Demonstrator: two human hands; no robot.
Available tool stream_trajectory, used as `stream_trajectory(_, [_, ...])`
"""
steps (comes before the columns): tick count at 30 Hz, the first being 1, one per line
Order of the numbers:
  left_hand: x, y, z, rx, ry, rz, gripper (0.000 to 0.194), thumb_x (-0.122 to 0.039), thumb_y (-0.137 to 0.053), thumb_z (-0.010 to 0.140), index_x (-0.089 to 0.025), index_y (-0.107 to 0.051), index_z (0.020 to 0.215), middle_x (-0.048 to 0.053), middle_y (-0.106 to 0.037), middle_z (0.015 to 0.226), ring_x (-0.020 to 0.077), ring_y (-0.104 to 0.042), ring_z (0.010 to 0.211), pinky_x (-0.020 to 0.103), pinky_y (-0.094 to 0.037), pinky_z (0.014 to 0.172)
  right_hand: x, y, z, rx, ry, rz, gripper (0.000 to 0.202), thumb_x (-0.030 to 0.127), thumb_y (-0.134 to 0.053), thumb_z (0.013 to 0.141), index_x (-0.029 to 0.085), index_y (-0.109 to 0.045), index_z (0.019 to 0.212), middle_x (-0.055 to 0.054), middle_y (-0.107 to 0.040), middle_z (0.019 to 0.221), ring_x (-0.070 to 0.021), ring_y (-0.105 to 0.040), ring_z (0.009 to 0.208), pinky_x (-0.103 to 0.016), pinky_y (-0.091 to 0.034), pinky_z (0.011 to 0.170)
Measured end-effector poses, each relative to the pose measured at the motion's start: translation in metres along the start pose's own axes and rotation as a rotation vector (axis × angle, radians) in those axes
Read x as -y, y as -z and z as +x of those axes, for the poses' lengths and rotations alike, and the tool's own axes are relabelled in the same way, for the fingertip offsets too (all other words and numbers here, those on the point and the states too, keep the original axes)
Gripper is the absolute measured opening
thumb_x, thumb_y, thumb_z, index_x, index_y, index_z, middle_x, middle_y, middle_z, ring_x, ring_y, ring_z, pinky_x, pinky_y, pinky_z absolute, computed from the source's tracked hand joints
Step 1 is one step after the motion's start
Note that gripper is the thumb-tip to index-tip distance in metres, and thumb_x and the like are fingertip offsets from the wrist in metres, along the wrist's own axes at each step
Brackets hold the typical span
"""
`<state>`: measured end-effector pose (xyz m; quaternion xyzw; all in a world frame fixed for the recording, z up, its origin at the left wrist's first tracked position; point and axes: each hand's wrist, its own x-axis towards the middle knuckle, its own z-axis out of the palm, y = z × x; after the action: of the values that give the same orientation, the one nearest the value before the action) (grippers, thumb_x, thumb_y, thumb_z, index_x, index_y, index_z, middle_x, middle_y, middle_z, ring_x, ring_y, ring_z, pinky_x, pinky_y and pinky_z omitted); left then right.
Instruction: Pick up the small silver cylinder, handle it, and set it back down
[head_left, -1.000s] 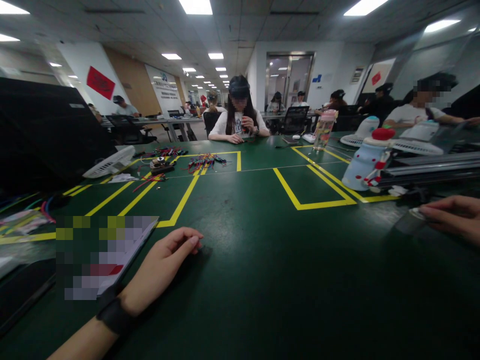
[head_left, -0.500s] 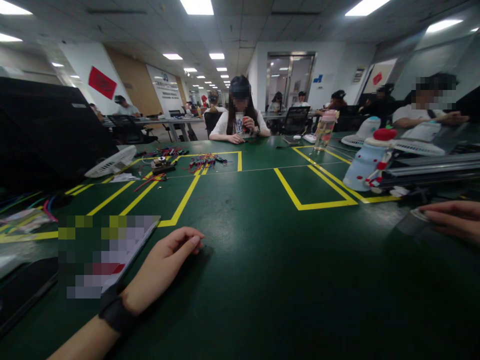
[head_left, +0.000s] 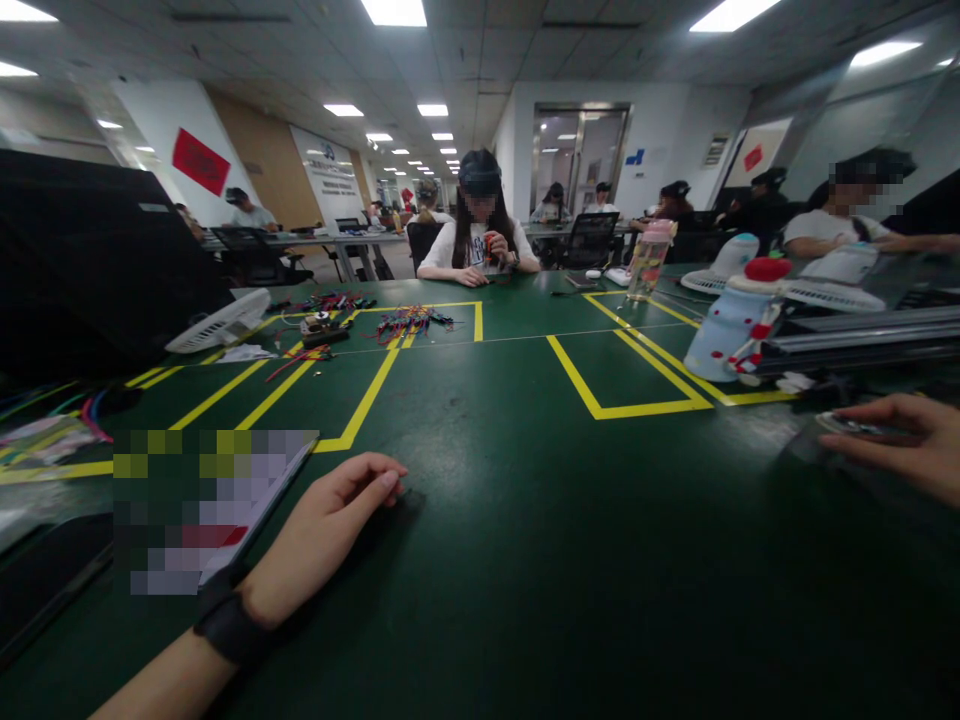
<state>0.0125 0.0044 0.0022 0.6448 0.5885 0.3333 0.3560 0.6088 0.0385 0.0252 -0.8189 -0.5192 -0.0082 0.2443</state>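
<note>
My left hand (head_left: 341, 520), with a black band on the wrist, rests on the green table (head_left: 525, 560) with its fingers curled together; what they hold, if anything, is hidden. Just left of it lies a pale booklet (head_left: 262, 480), partly pixelated. At the right edge my right hand (head_left: 900, 435) has its thumb and fingers around the rim of a small clear container (head_left: 814, 440). Something small and shiny shows between those fingers, too small to make out.
A blue bottle with a red top (head_left: 724, 325) and metal bars (head_left: 862, 335) stand beyond my right hand. Wire bundles (head_left: 412, 322) and a white fan (head_left: 225, 322) are at the left. Across the table sits a person (head_left: 480, 235).
My right hand has shifted a little to the left, and its thumb and fingers are further apart, with something shiny now showing between them. My left hand has stayed in place.
</note>
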Motion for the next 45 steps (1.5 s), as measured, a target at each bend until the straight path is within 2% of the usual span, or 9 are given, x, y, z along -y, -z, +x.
stream_trajectory(3, [0.0,0.0,0.0,0.0,-0.002,0.006,0.026,-0.045,-0.05,0.09,-0.023,-0.061,0.1,0.002,-0.064,0.091,0.021,-0.061,0.086,0.035,-0.044,0.081,0.0,-0.001,0.001,0.15,-0.122,-0.013,0.062,0.061,-0.074,0.058,0.02,-0.063,0.103,-0.014,-0.065,0.099,-0.0179,-0.06,0.073,-0.035,-0.043,0.065])
stream_trajectory(17, [-0.003,-0.001,0.001,0.001,0.0,0.009,0.028,-0.046,-0.049,0.091,-0.022,-0.061,0.099,0.003,-0.064,0.092,0.0215,-0.061,0.086,0.035,-0.045,0.08,-0.013,-0.018,0.007,0.097,-0.098,-0.059,0.061,0.06,-0.07,0.06,0.02,-0.058,0.104,-0.013,-0.063,0.099,-0.0237,-0.058,0.079,-0.035,-0.043,0.066])
stream_trajectory(20, [-0.003,-0.002,0.002,0.0,-0.005,0.021,0.028,-0.045,-0.049,0.091,-0.022,-0.06,0.1,0.003,-0.064,0.092,0.0214,-0.061,0.087,0.035,-0.045,0.081,0.01,-0.015,-0.007,-0.019,-0.065,-0.05,0.057,0.057,-0.069,0.063,0.019,-0.06,0.104,-0.012,-0.063,0.1,-0.0232,-0.058,0.081,-0.035,-0.045,0.067])
stream_trajectory(22, [-0.005,-0.003,0.002,-0.004,-0.006,0.023,0.027,-0.045,-0.049,0.09,-0.022,-0.06,0.1,0.003,-0.065,0.091,0.0215,-0.062,0.087,0.035,-0.046,0.081,0.039,-0.014,-0.025,-0.167,0.029,0.036,0.055,0.053,-0.068,0.067,0.018,-0.059,0.108,-0.012,-0.061,0.105,-0.0223,-0.059,0.085,-0.034,-0.047,0.07])
stream_trajectory(24, [-0.008,-0.004,0.002,-0.007,-0.004,0.023,0.028,-0.045,-0.05,0.09,-0.021,-0.061,0.099,0.003,-0.065,0.09,0.0215,-0.062,0.086,0.035,-0.046,0.08,0.076,-0.016,-0.049,-0.217,0.192,0.216,0.054,0.049,-0.068,0.07,0.017,-0.057,0.112,-0.012,-0.06,0.111,-0.0207,-0.059,0.087,-0.033,-0.049,0.073])
stream_trajectory(29, [-0.009,-0.002,0.001,-0.009,-0.009,0.022,0.027,-0.045,-0.05,0.089,-0.022,-0.062,0.099,0.003,-0.066,0.09,0.0219,-0.063,0.086,0.035,-0.047,0.079,0.173,-0.042,-0.114,0.267,0.706,0.619,0.04,0.04,-0.061,0.082,0.021,-0.052,0.115,-0.009,-0.056,0.119,-0.019,-0.06,0.102,-0.036,-0.052,0.087])
stream_trajectory(33, [-0.007,-0.001,0.0,-0.004,-0.013,0.036,0.027,-0.045,-0.05,0.09,-0.022,-0.062,0.098,0.002,-0.066,0.088,0.0214,-0.062,0.084,0.034,-0.047,0.078,0.221,-0.068,-0.149,0.513,0.913,0.665,0.033,0.031,-0.059,0.084,0.023,-0.05,0.115,-0.006,-0.054,0.122,-0.0161,-0.056,0.109,-0.034,-0.05,0.094])
stream_trajectory(40, [-0.009,-0.003,0.001,0.024,-0.018,0.099,0.027,-0.044,-0.047,0.092,-0.024,-0.062,0.101,0.002,-0.066,0.09,0.0215,-0.062,0.086,0.034,-0.046,0.079,0.233,-0.088,-0.163,0.657,0.86,0.701,0.044,0.033,-0.062,0.082,0.025,-0.045,0.122,-0.004,-0.055,0.12,-0.0145,-0.056,0.106,-0.035,-0.047,0.096])
stream_trajectory(45, [-0.043,-0.022,0.002,0.102,-0.126,0.156,0.027,-0.041,-0.051,0.09,-0.027,-0.064,0.109,0.003,-0.068,0.106,0.0229,-0.062,0.093,0.036,-0.048,0.083,0.234,-0.092,-0.162,0.768,0.718,0.804,0.062,0.035,-0.071,0.074,0.022,-0.039,0.125,-0.006,-0.057,0.115,-0.0152,-0.058,0.102,-0.035,-0.048,0.092])
